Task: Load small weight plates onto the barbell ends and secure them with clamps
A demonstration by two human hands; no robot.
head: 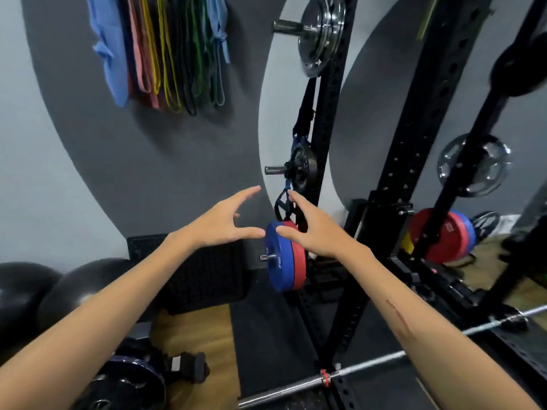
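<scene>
The blue plate (273, 258) is seen on a storage peg (268, 257) of the black rack (325, 161), outermost, with a red plate (299, 261) behind it. Both hands are spread and hold nothing: the left hand (220, 221) just beside the blue plate's rim, the right hand (310, 229) touching its top edge. A stiff, grippy, moderately heavy disc is judged; it is best gripped at opposite rim edges

Two small plates (284, 257) sit side by side on a peg of the rack post (327, 143). Left of the post hang bands (165, 51) on the wall, and exercise balls (59, 294) lie lower left of it. The barbell (355, 368) lies below the post, crossing in front of its foot; both hands (219, 221) (316, 229) reach toward the plates, left of the post.
</scene>
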